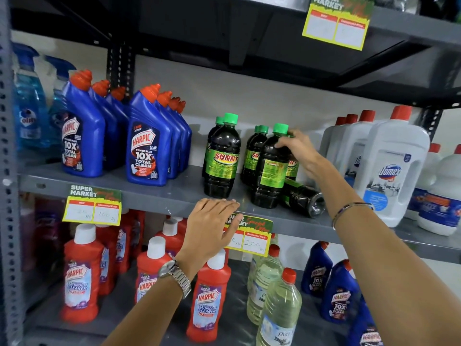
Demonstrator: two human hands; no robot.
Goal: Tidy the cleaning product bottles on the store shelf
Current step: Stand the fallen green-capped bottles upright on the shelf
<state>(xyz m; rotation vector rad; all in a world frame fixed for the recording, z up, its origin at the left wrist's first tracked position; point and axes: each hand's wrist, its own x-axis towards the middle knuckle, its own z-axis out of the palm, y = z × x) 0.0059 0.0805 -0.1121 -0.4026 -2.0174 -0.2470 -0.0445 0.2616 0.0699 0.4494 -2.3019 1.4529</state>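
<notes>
Sunny bottles [222,158] hold dark liquid; one toppled [303,198].

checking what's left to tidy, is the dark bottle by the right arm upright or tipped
Tipped: the dark bottle lies on its side on the shelf, base facing out.

Item one: my right hand [298,148] covers the shoulder of a dark bottle [292,168] tucked behind the front one, so I cannot tell its grip. Item two: the spray bottles [28,113] are blurred at the left edge. Item three: handwritten prices on the price tag [91,208] are too faint to read.
</notes>
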